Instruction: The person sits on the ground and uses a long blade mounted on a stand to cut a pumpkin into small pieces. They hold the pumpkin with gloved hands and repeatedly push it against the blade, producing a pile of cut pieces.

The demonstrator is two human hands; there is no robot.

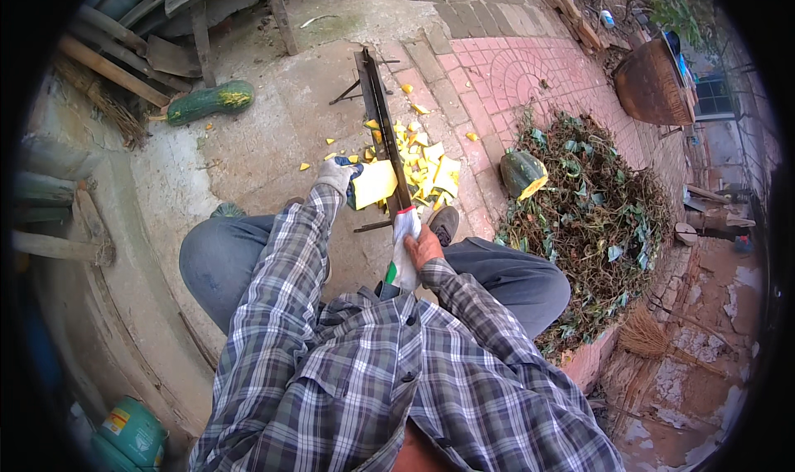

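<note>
My left hand (338, 175), in a grey and blue work glove, holds a large yellow slab of pumpkin (374, 184) against the left side of a long metal blade (388, 130). The blade is mounted over a dark metal base with thin legs on the ground. My bare right hand (424, 246) is closed around the blade's near end, where a white knit cloth or glove (407, 236) with a red edge and green patch wraps it. Cut yellow pumpkin pieces (428, 167) lie heaped right of the blade, with a few scattered to its left.
A whole green pumpkin (211, 102) lies at the upper left near wooden handles. On the right, a cut pumpkin piece (523, 172) with green rind rests beside a large heap of dried vines (590, 223). Farther off are a brown vat (652, 84), a straw broom (646, 334) and a green bucket (133, 435).
</note>
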